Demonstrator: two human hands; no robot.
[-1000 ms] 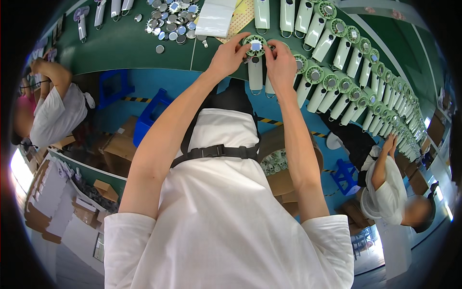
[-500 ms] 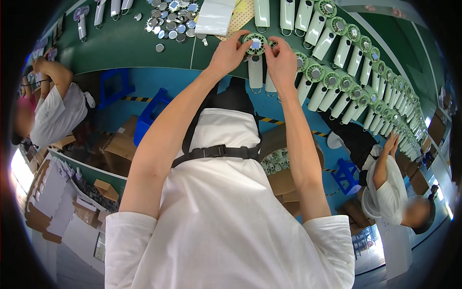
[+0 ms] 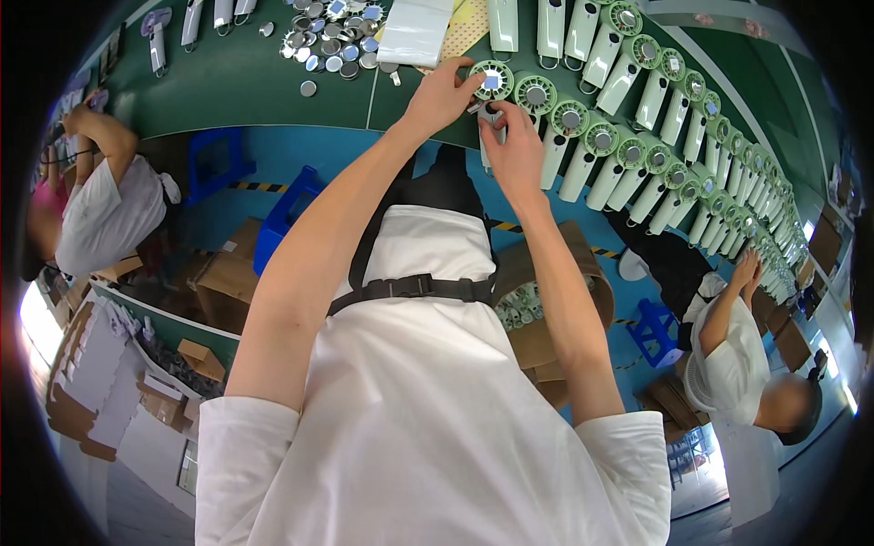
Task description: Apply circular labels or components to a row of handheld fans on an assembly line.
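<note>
My left hand point(image 3: 443, 94) pinches the round head of a pale green hand-held fan point(image 3: 492, 84) that lies at the near edge of the green table point(image 3: 237, 82). The fan's centre carries a small shiny disc. My right hand point(image 3: 514, 150) grips the same fan lower down, around its handle, just below the head. A long row of similar fans point(image 3: 628, 136) lies side by side to the right, the nearest one point(image 3: 535, 94) touching the held fan.
A heap of several round shiny discs point(image 3: 337, 41) lies at the table's back, next to a white sheet point(image 3: 414, 32). One person sits on the left point(image 3: 109, 209), another on the right point(image 3: 742, 364). Cardboard boxes point(image 3: 546, 318) and blue stools point(image 3: 282, 218) stand below the table.
Both hands stay on the same fan. My right hand has slid down from the head's right side to the handle below it, and the fan sits closer to the row.
</note>
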